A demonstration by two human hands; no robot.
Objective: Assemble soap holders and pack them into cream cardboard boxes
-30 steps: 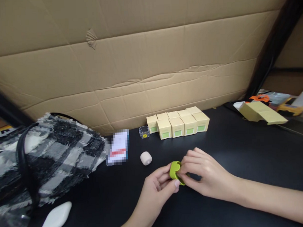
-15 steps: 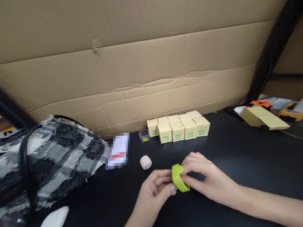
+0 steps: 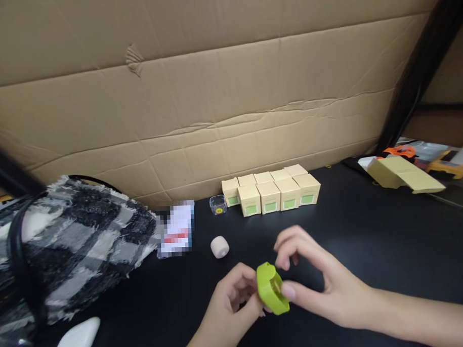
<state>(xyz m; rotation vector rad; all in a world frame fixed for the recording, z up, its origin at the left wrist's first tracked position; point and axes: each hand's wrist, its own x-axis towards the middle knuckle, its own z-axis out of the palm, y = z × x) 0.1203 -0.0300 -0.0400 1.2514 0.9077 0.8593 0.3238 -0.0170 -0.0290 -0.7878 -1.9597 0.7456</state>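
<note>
no text can be read on anything here.

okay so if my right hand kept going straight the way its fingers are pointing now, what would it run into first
Probably the left hand. The right hand points leftward, its thumb already on the green piece held between both hands, so it would likely meet the left fingers just beyond.
</note>
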